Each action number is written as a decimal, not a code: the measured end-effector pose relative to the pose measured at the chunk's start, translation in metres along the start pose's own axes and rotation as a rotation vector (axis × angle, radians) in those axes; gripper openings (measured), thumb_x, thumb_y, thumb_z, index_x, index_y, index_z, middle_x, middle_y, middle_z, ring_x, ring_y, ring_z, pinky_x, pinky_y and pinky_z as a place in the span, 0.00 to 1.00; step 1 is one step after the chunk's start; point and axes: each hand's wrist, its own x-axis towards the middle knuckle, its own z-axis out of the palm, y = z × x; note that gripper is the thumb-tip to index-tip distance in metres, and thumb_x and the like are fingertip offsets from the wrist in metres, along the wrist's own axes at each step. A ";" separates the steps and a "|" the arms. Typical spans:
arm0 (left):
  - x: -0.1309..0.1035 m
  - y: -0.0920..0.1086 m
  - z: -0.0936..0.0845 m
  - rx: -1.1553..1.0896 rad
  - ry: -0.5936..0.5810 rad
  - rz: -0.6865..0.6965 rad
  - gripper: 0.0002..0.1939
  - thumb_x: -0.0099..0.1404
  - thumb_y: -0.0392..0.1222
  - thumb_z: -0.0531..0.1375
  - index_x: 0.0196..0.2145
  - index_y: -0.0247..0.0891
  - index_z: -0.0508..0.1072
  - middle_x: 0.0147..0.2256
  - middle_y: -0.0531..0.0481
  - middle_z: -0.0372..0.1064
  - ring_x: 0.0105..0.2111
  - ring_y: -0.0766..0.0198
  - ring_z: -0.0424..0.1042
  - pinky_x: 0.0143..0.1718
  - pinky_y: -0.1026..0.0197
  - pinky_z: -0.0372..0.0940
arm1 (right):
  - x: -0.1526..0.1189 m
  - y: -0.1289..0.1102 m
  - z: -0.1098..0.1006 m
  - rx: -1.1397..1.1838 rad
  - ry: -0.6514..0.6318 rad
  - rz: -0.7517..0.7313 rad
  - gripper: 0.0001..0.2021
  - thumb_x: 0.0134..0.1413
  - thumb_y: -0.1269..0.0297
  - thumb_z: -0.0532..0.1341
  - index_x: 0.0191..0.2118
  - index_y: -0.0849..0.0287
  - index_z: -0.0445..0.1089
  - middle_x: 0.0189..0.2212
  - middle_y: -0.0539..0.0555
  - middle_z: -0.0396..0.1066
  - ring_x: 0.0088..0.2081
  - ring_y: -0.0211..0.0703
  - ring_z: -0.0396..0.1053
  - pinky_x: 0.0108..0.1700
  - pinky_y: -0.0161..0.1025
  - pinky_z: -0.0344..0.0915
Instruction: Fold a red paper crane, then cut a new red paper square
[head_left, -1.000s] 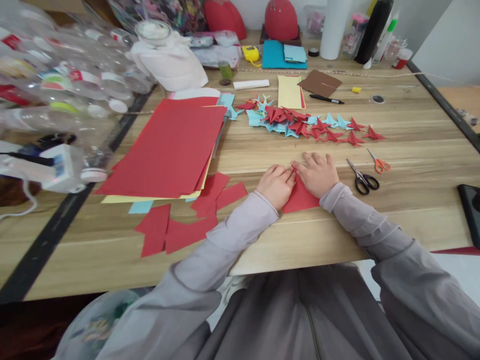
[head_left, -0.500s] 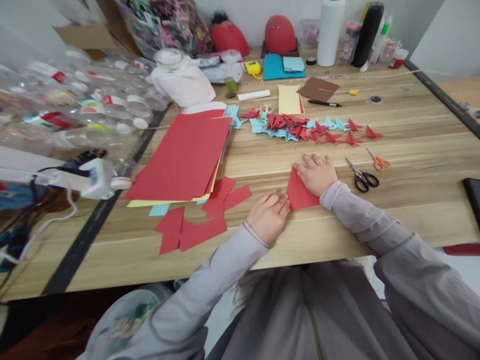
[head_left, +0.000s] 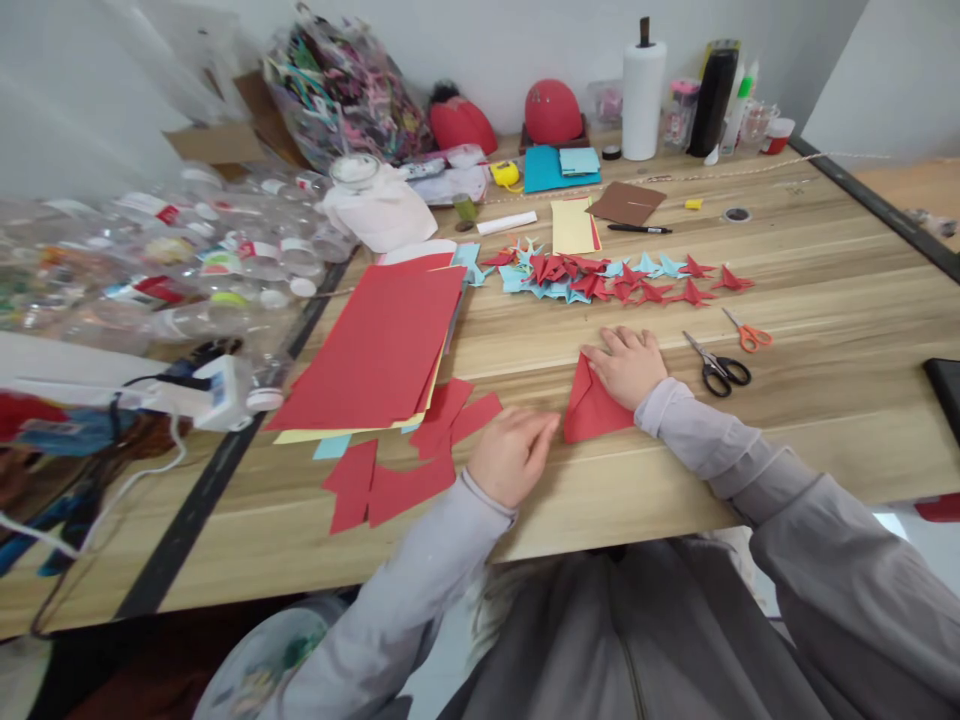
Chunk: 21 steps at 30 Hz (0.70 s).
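Observation:
A folded piece of red paper [head_left: 592, 412] lies on the wooden table in front of me. My right hand [head_left: 628, 366] rests on its upper right part, palm down with the fingers spread, and covers that part. Just left of the paper is my left hand [head_left: 513, 455], apart from it, its fingers curled together with nothing visible in them. Red paper scraps [head_left: 411, 488] lie to the left of that hand. To the right of my right hand are black-handled scissors [head_left: 718, 368] and smaller orange-handled scissors [head_left: 748, 331].
A stack of red sheets [head_left: 382, 345] lies on the left. Beyond my hands stretches a row of folded red and blue paper shapes [head_left: 600, 278]. Plastic bottles [head_left: 225, 260] crowd the left side. A white paper roll [head_left: 643, 105] stands at the back.
My left hand has lifted off the red paper and moved left, its fingers now curled. The right hand stays on the paper. The camera view has shifted slightly.

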 end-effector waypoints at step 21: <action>0.065 0.001 0.050 -1.184 -0.141 -0.427 0.19 0.45 0.54 0.67 0.21 0.32 0.72 0.18 0.54 0.65 0.21 0.71 0.61 0.25 0.65 0.58 | 0.002 0.007 -0.012 1.512 -0.136 0.309 0.20 0.31 0.49 0.70 0.20 0.62 0.66 0.18 0.48 0.66 0.21 0.33 0.60 0.25 0.33 0.59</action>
